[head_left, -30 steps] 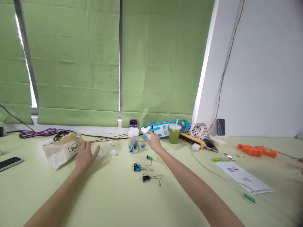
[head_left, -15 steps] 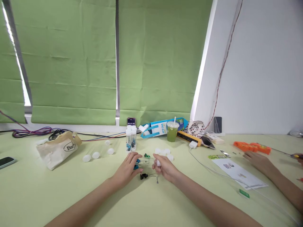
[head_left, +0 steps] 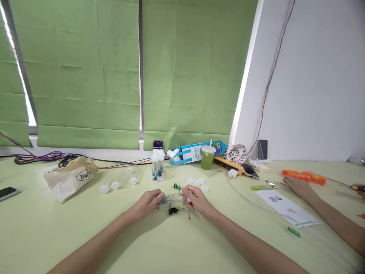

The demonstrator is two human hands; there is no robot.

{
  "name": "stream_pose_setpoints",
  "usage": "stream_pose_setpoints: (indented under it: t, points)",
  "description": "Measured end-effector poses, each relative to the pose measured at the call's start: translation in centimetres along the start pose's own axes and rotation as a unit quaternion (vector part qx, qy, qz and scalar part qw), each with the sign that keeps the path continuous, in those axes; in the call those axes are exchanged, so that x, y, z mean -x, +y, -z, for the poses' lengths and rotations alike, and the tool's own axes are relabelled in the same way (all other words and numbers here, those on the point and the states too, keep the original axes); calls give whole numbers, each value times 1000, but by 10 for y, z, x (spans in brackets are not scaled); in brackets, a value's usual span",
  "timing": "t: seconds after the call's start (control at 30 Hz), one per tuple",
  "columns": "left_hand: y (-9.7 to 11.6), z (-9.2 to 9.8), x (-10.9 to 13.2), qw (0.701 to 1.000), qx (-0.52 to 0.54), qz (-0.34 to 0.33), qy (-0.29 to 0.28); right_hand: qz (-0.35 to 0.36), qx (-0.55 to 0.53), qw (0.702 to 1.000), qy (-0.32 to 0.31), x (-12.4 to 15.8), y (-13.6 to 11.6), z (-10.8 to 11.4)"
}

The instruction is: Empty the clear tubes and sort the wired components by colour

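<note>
Green blinds (head_left: 185, 68) hang behind the pale table (head_left: 142, 243), beside a white wall (head_left: 322, 83). Near the table's middle, the left hand (head_left: 146, 202) pinches a blue piece (head_left: 163, 199); the right hand (head_left: 196, 199) grips a clear tube (head_left: 176, 199) between both hands.

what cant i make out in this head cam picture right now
All in the head view:
Blue piece: partly covered by the left hand; whether it sits inside the clear tube is unclear.
Tube's right end: covered by the right hand.
Bag: its front wall hides any contents.
Left phone: cut off by the left edge.
Printed sheet: details too small.
</note>
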State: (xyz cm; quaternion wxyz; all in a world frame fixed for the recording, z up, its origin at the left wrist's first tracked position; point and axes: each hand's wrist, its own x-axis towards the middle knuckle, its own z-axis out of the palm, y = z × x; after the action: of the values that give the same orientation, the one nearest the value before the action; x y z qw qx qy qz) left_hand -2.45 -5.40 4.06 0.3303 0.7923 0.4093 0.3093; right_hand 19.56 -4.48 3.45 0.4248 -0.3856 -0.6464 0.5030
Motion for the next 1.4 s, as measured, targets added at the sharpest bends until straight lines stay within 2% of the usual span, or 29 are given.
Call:
stream_pose_setpoints:
  t: [0.17, 0.3, 0.4, 0.47, 0.53, 0.67, 0.77, 0.93, 1.17, 1.4]
  points:
    - [-4, 6, -1, 994, 90, 54, 18, 37, -10, 999, -24, 6, -8, 3]
    - [-4, 10, -1, 991, 117, 71, -2, 59, 96, 991, -67, 12, -15, 3]
    - [-5, 7, 1, 987, 132, 88, -16, 113, 185, 971, -101, 16, -20, 0]
    - [-5, 5, 1, 986, 136, 96, -26, 151, 213, 958, -116, 17, -21, -2]
    - [-5, 4, 2, 984, 138, 102, -39, 150, 218, 957, -121, 18, -20, -4]
    - [-4, 8, 4, 982, 142, 103, -75, 100, 212, 966, -112, 16, -12, -4]
    - [-4, 12, 4, 982, 130, 94, -100, 93, 197, 970, -105, 13, -7, -3]
    - [-2, 19, 4, 984, 108, 90, -105, 81, 199, 973, -80, 8, -2, 0]
    - [-4, 31, 4, 986, 58, 104, -114, 108, 246, 962, -46, -3, 14, 4]
    - [-9, 48, 6, 990, -22, 69, -123, 148, 296, 944, -7, -11, 26, 8]
